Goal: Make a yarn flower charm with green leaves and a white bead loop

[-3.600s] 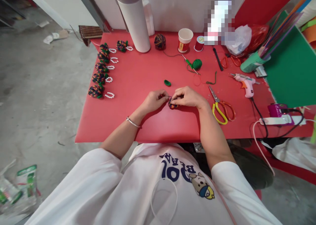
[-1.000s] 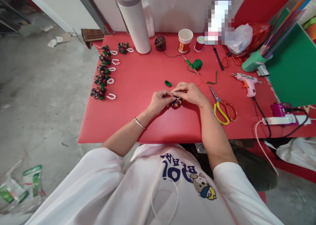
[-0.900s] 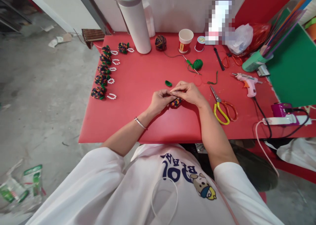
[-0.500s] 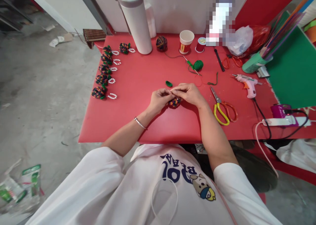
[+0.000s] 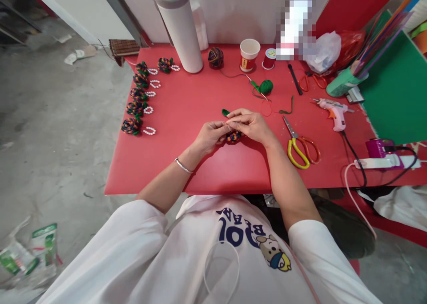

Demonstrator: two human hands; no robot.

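Note:
Between my two hands is a multicoloured crocheted flower [image 5: 233, 137], partly covered by fingers. My left hand [image 5: 212, 135] is closed at its left side, thumb and fingertips pinched together. From the right, my right hand [image 5: 251, 125] reaches over the flower with its fingertips meeting the left ones. Whatever fine part the fingertips pinch is too small to make out. Just beyond the fingers lies a small green crocheted leaf [image 5: 225, 112]. Farther back are a green yarn ball [image 5: 266, 87] and a crochet hook [image 5: 252, 82].
Several finished crocheted flowers [image 5: 132, 125] with white bead loops line the left edge. Scissors [image 5: 298, 150], a pink glue gun [image 5: 335, 113] and a power strip [image 5: 376, 163] lie right. Behind stand a thermos [image 5: 183, 33], paper cup [image 5: 249, 57], yarn ball [image 5: 215, 58] and thread spool [image 5: 269, 58].
The view has shifted slightly. Both hands remain together at the flower, and my right fingers have shifted toward the green leaf, now overlapping its edge in view.

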